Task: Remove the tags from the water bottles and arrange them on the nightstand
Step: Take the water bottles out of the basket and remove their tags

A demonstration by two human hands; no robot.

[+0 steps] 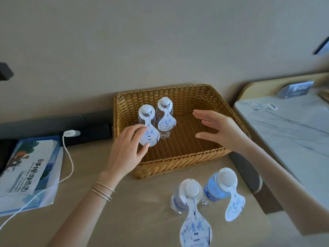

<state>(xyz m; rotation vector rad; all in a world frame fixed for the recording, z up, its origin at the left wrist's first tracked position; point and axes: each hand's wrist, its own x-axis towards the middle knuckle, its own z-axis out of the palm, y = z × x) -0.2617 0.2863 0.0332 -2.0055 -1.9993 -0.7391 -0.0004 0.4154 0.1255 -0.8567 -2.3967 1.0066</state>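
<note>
Two water bottles stand in the left part of a wicker basket [179, 163], each with a white neck tag. My left hand [127, 152] grips the front bottle [146, 113] and its tag [150, 136], fingers wrapped around it. The rear bottle [164, 120] stands just right of it, untouched. My right hand [219, 130] hovers open over the basket's right half, holding nothing. Two more tagged bottles [190, 193] [224, 182] stand on the nightstand [142, 220] in front of the basket.
A booklet [30, 168] lies at the left with a white charging cable [69, 163] running across it to a plug [71, 133]. A marble-topped table [293, 125] with a sign card [295, 90] stands at the right. The wall is close behind the basket.
</note>
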